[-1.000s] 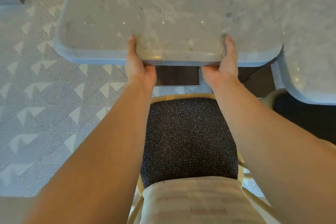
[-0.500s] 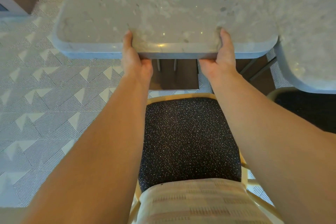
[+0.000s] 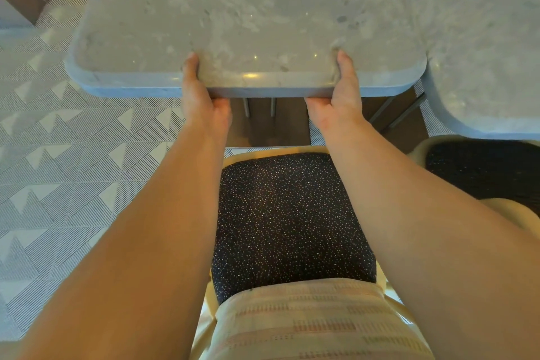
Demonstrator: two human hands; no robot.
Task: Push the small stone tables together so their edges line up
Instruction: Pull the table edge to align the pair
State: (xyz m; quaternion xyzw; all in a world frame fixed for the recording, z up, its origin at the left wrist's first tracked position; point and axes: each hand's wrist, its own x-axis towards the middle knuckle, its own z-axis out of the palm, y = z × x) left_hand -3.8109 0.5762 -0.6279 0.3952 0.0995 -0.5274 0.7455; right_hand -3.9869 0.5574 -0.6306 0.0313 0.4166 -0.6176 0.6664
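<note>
Underfoot, the floor (image 3: 73, 184) of grey tiles with striped triangles filled the left of the view. Over it stood the table (image 3: 248, 9), its pale mottled stone top with rounded corners running across the upper part. At its right lay the second table (image 3: 491, 52), of the same stone. The two tops sat just beside each other, though whether they touched could not be told. The second table's near edge sat closer to the person than the table's, so the edges were not in line.

Below the table stood a chair (image 3: 292, 213) with a dark speckled seat and a cream frame. Its woven back carried rows of small marks too blurred to read. A second chair (image 3: 482, 169) of the same kind showed by the second table.

The left grip (image 3: 201, 99) clasped the table's near edge, thumb on top and fingers curled beneath. The right grip (image 3: 339, 96) held it likewise, well apart from the left. Thin metal legs (image 3: 260, 107) showed between them under the top.
</note>
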